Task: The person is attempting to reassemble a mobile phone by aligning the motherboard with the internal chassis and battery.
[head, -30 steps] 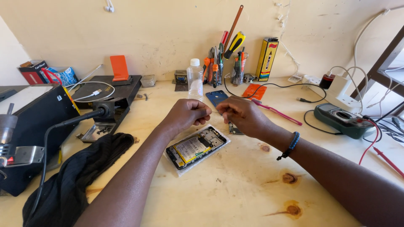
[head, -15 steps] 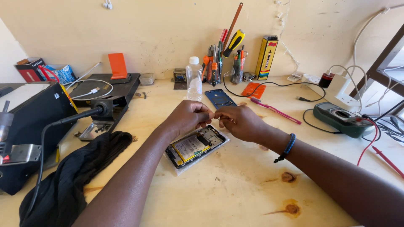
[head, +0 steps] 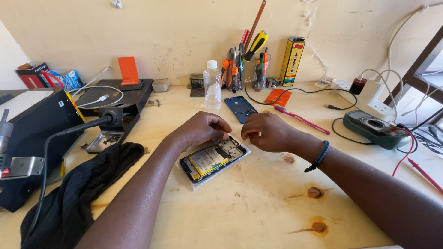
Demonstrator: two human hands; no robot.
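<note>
Opened phone (head: 213, 159), back cover off, lies flat on the wooden worktop (head: 258, 207), just below both hands. Left hand (head: 203, 129) hovers curled over its upper edge, fingertips pinched together; right hand (head: 266, 132) sits loosely clenched just beside its top right corner. Whether either pinches a small part, I cannot tell. Blue back cover (head: 240, 108) lies behind them.

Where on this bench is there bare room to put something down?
Bare wood lies in front of the opened phone, between the black cloth and the right forearm. The back edge is crowded: bottle, tool holder, blue phone cover, pink toothbrush, multimeter.
</note>
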